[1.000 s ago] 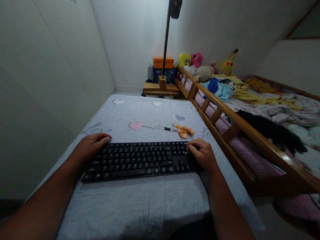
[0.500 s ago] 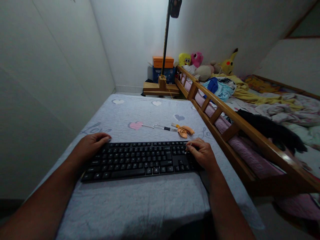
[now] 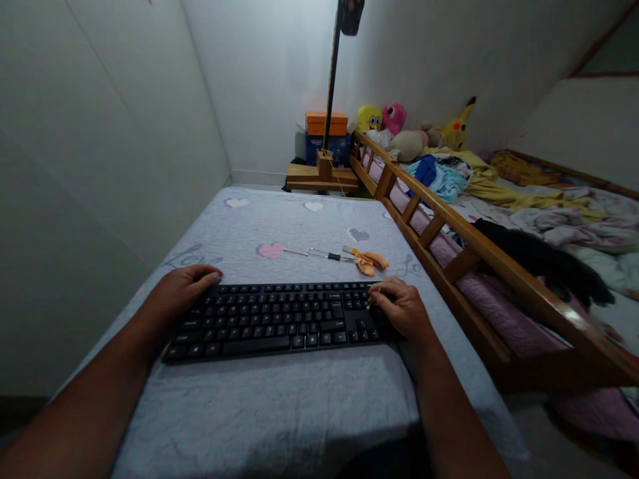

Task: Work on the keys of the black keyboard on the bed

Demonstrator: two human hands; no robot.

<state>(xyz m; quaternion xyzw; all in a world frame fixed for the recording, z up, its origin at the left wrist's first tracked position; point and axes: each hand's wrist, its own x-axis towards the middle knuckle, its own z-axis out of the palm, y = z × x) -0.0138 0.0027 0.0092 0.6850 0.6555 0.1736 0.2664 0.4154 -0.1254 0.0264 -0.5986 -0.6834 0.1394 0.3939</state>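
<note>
A black keyboard point(image 3: 279, 319) lies across the pale blue cloth. My left hand point(image 3: 187, 289) rests at its upper left corner, fingers together around the edge. Over the number keys at the right end is my right hand point(image 3: 399, 303), its thumb and fingertips pinched on a small whitish thing too small to name. Beyond the keyboard lie a wire tool with a black sleeve point(image 3: 333, 256), a thin stick point(image 3: 295, 251), a small brush point(image 3: 350, 249) and a crumpled orange cloth point(image 3: 367, 263).
The table cloth point(image 3: 279, 406) has printed hearts. A wooden bed rail point(image 3: 449, 213) runs along the right side, with clothes and plush toys point(image 3: 394, 120) behind it. A wooden stand point(image 3: 322, 174) with a black pole and an orange box point(image 3: 326, 124) are at the back.
My right hand has shifted its pinched fingertips slightly left and down over the number keys. My left hand has stayed in place.
</note>
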